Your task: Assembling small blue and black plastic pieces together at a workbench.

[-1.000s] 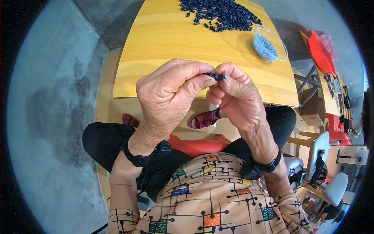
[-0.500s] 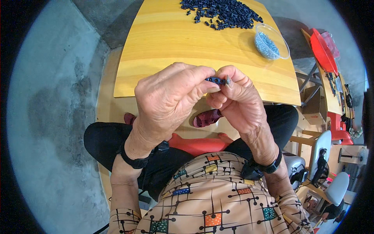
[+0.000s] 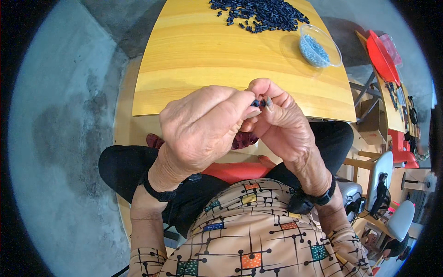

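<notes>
Both hands meet just in front of the table's near edge. A small dark blue plastic piece with round holes sits between their fingertips. My left hand pinches its left end between thumb and fingers. The thumb and forefinger of my right hand close on its right end, the other fingers curled below. Much of the piece is hidden by the fingers, and whether a second small part is at its right end I cannot tell.
On the yellow wooden table, a heap of small dark plastic pieces lies at the far side. A clear round bowl of small shiny silvery-blue parts stands at the right. Another table with a red basin is further right, with chairs below.
My left hand has rolled over, its back turned more upward, and now covers more of the dark piece. Both hands still pinch it, slightly lower than before.
</notes>
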`<state>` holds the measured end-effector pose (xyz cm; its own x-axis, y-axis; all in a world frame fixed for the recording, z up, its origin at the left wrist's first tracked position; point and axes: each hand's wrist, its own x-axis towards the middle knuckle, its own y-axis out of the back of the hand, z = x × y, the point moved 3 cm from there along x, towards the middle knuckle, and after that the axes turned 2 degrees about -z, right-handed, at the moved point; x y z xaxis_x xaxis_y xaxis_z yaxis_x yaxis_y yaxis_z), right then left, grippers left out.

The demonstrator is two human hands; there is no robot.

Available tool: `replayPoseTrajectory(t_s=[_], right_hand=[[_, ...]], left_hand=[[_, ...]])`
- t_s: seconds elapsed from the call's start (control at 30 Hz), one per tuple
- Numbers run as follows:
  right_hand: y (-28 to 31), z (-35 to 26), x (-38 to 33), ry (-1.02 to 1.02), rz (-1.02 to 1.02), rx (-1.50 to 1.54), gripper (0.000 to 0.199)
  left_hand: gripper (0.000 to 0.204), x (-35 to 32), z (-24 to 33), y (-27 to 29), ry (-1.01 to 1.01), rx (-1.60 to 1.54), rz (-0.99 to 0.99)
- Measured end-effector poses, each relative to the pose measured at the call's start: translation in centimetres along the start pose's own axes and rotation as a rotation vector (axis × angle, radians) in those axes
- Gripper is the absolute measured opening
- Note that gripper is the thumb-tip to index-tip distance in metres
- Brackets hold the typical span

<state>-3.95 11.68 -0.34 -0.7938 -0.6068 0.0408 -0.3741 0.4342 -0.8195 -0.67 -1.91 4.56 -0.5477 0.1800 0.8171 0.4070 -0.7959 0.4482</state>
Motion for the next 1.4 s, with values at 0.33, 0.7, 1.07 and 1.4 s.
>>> replayPoseTrajectory(t_s=[0.33, 0.7, 1.07, 1.4], right_hand=[[0.8, -0.7, -0.3, -0.126, -0.040, -0.058, 0.029], [2.6, -0.4, 0.0, -0.148, -0.081, -0.125, 0.028], [3.2, -1.0, 0.3, -0.157, 0.088, -0.438, 0.023], [3.9, -1.3, 0.6, -0.191, 0.103, -0.622, 0.022]], left_hand=[[0.017, -0.5, -0.8, -1.2, 0.031, -0.088, -0.018], [0.030, -0.7, -2.0, -1.7, 0.033, -0.006, -0.062], [0.030, -1.1, -2.8, -2.8, -0.038, 0.067, -0.101], [0.020, -1.8, -3.0, -4.1, -0.027, 0.059, -0.077]])
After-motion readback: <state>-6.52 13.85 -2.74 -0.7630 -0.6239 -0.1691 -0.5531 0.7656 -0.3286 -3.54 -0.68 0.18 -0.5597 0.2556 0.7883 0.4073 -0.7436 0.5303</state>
